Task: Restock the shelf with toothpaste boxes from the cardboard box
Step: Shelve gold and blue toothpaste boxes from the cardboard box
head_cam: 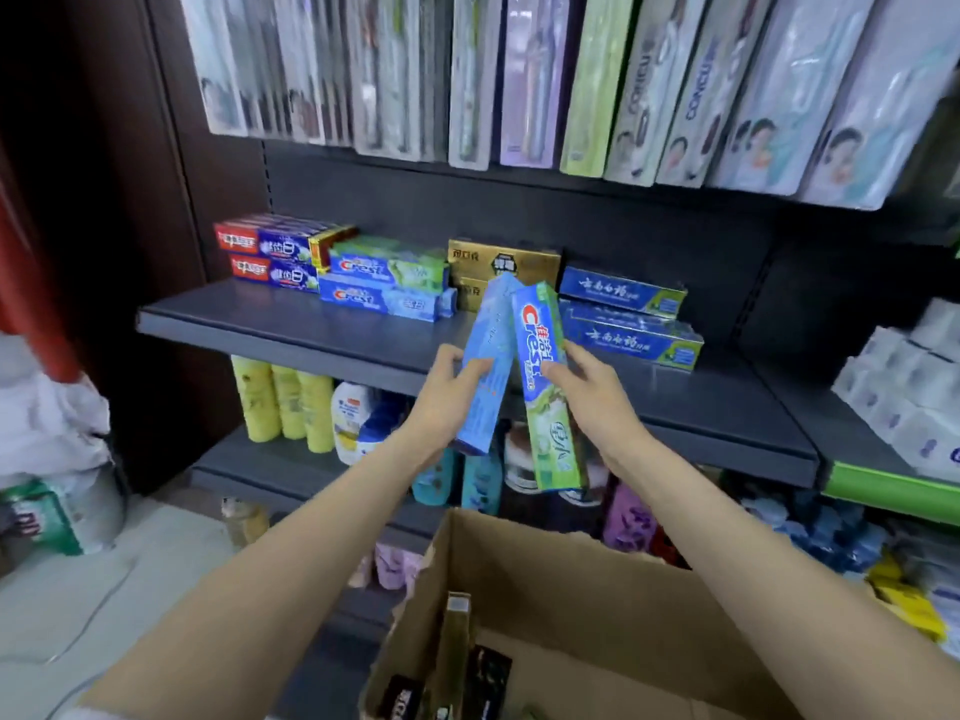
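Each hand holds one toothpaste box, lifted in front of the shelf [311, 324]. The left hand [441, 402] has its fingers clamped on the blue box [485, 366], the right hand [592, 402] on the green box [545, 387]. Best to lay them flat on the matching stack [384, 285], names facing out.

The hanging toothbrush packs [519, 80] are blurred and cut off by the top edge. The cardboard box [597, 605] runs past the bottom edge. The gold boxes [504, 262] are partly hidden behind the two held toothpaste boxes [519, 366]. At the far right, white packs [904, 387] are cut off and unreadable
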A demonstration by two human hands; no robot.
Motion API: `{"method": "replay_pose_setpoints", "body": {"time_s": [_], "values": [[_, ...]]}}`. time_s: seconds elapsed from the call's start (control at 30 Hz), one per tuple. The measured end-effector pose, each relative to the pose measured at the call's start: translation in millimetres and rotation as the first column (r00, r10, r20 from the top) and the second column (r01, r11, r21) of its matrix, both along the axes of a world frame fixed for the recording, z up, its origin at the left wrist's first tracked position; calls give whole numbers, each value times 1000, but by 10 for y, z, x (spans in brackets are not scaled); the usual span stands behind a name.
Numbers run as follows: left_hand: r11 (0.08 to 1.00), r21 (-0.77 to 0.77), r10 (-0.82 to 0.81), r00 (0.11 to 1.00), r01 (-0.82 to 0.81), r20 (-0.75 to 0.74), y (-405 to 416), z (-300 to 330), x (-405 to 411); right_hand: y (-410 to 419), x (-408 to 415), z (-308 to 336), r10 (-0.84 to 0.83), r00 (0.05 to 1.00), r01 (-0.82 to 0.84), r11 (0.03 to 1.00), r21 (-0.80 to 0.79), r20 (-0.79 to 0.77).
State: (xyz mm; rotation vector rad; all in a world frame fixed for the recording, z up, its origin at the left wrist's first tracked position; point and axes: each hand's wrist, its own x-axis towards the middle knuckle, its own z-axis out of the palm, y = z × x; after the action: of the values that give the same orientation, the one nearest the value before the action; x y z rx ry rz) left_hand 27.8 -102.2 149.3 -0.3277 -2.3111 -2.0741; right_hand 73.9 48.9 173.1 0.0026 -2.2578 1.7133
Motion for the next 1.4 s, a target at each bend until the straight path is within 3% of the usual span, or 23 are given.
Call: {"method": "replay_pose_setpoints", "body": {"time_s": [0.3, 0.5, 0.67, 0.73, 0.93, 1.03, 1.13, 1.2, 1.23, 1.27, 1.3, 1.33, 1.37, 1.4], "values": [[975, -216, 18, 988, -50, -151, -1151, 490, -1144, -838, -1152, 405, -97, 995, 90, 937, 336, 4], [899, -378, 96, 941, -222, -324, -1648, 717, -1648, -1206, -1634, 592, -108, 994, 91, 722, 685, -19], [870, -399, 123, 910, -290, -395, -1866, 804, -1983, -1514, -2127, 702, -138, 987, 133, 433, 891, -80], [866, -406, 117, 907, -293, -404, -1959, 817, -2073, -1625, -2314, 735, -102, 990, 128, 351, 928, -98], [830, -448, 104, 881, -333, -461, -2202, 827, -2342, -1893, -2912, 700, -121, 978, 193, 237, 952, -168], [797, -512, 65, 889, -320, -454, -2282, 824, -2488, -1969, -3026, 453, -235, 968, 155, 274, 949, -90], [754, -590, 12, 903, -290, -429, -2322, 840, -2603, -1935, -3055, 336, -239, 970, 121, 304, 945, -47], [752, -600, -14, 903, -273, -429, -2303, 846, -2664, -1888, -3047, 348, -203, 975, 172, 415, 894, -93], [748, -606, -30, 898, -271, -439, -2290, 849, -2685, -1881, -3029, 373, -203, 970, 227, 558, 798, -134], [737, -618, -51, 889, -275, -456, -2279, 857, -2703, -1877, -2993, 412, -207, 967, 254, 762, 596, -148], [719, -632, -79, 870, -289, -487, -2268, 867, -2716, -1896, -2924, 476, -182, 977, 207, 940, 273, -115], [695, -649, -117, 843, -308, -525, -2257, 874, -2732, -1927, -2849, 546, -116, 991, 110, 990, -83, -66], [672, -665, -164, 810, -326, -563, -2246, 883, -2740, -1949, -2796, 597, -48, 999, 36, 937, -349, -25], [653, -682, -217, 782, -329, -584, -2234, 881, -2749, -1957, -2749, 631, -11, 1000, 3, 886, -463, -13]]}}
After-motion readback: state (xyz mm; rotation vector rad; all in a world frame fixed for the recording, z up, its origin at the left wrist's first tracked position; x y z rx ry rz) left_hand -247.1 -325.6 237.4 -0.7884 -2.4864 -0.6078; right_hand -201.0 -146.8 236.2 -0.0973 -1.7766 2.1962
